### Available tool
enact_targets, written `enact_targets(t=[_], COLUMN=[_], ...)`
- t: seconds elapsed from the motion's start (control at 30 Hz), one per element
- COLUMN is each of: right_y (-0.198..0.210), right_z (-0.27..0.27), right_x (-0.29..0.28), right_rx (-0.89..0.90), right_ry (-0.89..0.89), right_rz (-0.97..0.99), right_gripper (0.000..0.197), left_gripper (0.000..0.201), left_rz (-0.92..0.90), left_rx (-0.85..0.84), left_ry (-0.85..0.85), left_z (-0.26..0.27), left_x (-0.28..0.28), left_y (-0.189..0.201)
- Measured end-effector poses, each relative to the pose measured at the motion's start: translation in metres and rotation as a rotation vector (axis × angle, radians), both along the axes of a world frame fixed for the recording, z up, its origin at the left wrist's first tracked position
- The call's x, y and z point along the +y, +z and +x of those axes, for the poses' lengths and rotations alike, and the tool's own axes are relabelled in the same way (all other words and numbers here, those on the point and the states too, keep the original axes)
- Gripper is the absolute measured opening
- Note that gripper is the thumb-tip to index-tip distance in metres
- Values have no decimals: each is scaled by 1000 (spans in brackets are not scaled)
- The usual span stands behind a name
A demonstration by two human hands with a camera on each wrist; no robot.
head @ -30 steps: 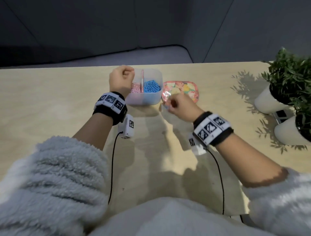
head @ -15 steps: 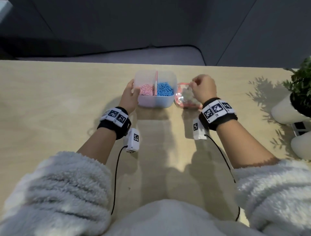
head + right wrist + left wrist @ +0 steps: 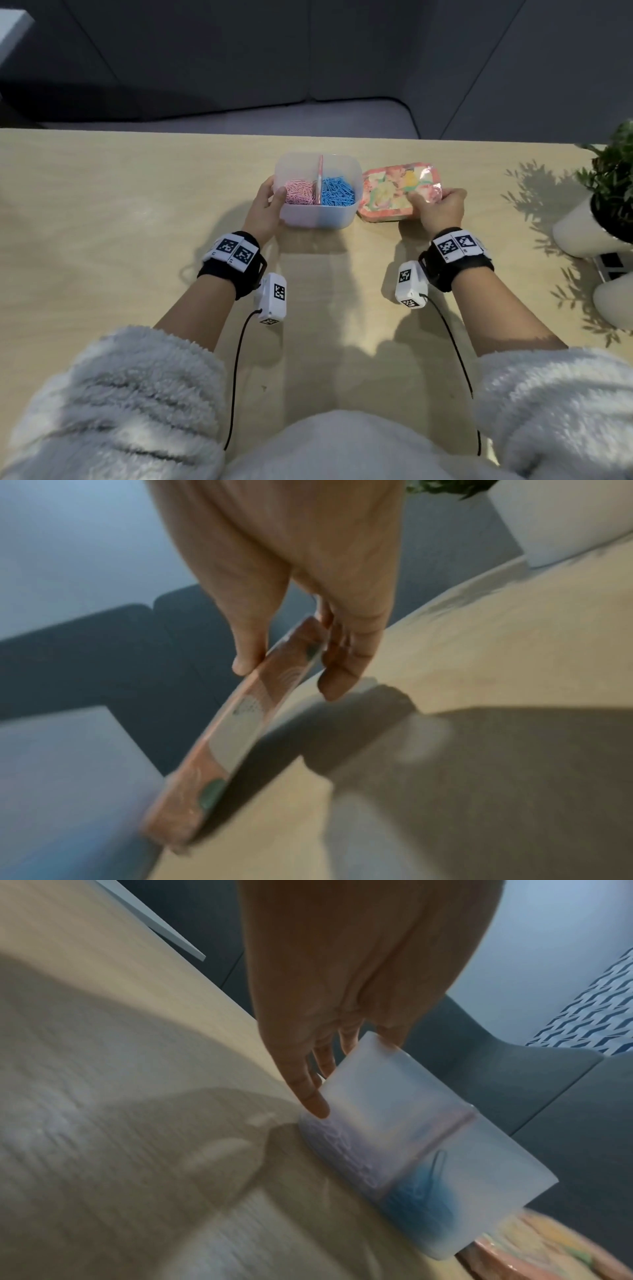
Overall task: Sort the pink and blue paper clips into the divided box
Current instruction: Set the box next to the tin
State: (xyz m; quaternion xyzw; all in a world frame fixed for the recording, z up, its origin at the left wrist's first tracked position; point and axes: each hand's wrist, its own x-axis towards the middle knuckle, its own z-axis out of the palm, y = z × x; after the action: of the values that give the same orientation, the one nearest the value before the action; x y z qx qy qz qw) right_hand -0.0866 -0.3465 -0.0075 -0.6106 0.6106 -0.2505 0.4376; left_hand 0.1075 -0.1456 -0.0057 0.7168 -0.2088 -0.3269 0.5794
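Right hand (image 3: pixel 442 209) now lifts tray (image 3: pixel 394 192) by near-right corner, thumb on top; left hand (image 3: pixel 263 212) grips divided box (image 3: pixel 317 216).

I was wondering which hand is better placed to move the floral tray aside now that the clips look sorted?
The right hand. It already holds the floral tray at its near right corner, thumb on top and fingers beneath. The left hand is busy gripping the left wall of the divided box.

Looks like a home or lounge corner: a light wooden table (image 3: pixel 137 240) faces a grey upholstered sofa (image 3: pixel 239 116). Potted plants (image 3: pixel 609 192) in white pots sit at its right edge.
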Motion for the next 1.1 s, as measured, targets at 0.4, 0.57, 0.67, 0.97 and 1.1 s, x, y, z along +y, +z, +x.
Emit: enact_targets(t=[0.4,0.57,0.67,0.97,1.1], right_y=[63,42,34,17,15], right_z=[29,69,80,84,86], right_x=[29,64,69,72,77], right_rx=[-569,-401,-423,-92,-123], right_ry=[-140,111,147,205,197], right_rz=[-173,-23,43,-115,-86], right_gripper=[38,36,49,63,63], left_gripper=[46,49,44,44,37], left_rz=[80,33,-25,14,13], left_rx=[2,-1,91,77,65], left_ry=[22,121,143,95,86], left_z=[-8,-3,-2,1,5], left_x=[2,-14,-29,-40,-39], left_y=[2,17,29,22,23])
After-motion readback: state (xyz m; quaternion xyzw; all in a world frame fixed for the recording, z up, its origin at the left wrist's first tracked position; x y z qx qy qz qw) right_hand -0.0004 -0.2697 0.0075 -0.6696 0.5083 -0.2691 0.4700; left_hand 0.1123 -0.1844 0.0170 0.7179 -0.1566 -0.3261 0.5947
